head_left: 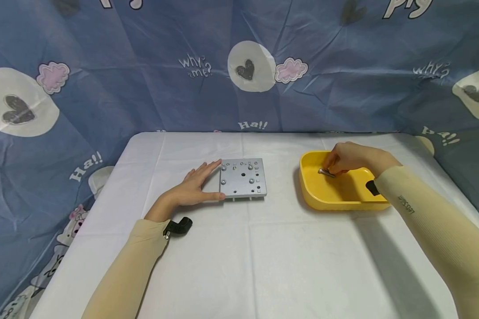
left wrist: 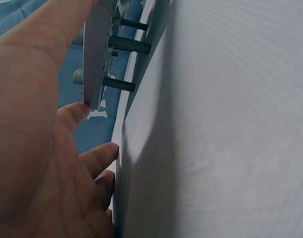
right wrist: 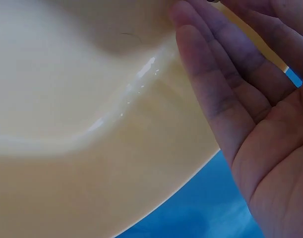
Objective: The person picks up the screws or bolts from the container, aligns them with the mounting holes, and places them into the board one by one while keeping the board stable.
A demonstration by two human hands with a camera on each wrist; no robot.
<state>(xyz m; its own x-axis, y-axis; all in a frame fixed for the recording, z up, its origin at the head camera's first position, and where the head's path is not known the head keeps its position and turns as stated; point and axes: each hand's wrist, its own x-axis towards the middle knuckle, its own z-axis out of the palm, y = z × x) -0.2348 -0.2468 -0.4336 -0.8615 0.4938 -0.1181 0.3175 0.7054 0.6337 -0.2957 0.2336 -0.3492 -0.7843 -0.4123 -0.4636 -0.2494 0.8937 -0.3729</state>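
A silver metal plate (head_left: 239,179) stands on the white table, with several holes and screw heads on top. Threaded bolts (left wrist: 130,44) stick out below it in the left wrist view. My left hand (head_left: 191,188) lies at the plate's left side, fingers stretched. Its thumb touches the near left corner and its index fingertip the far left corner. Inside the yellow tray (head_left: 315,201), my right hand (head_left: 349,157) pinches a small silver screw (head_left: 326,173) in its fingertips. Only a sliver of metal shows at the top of the right wrist view, between the fingers.
White cloth covers the table (head_left: 207,266). Behind it hangs a blue printed curtain (head_left: 175,102). The tray's raised rim surrounds my right hand. A black wrist camera mount (head_left: 178,226) sits by my left cuff.
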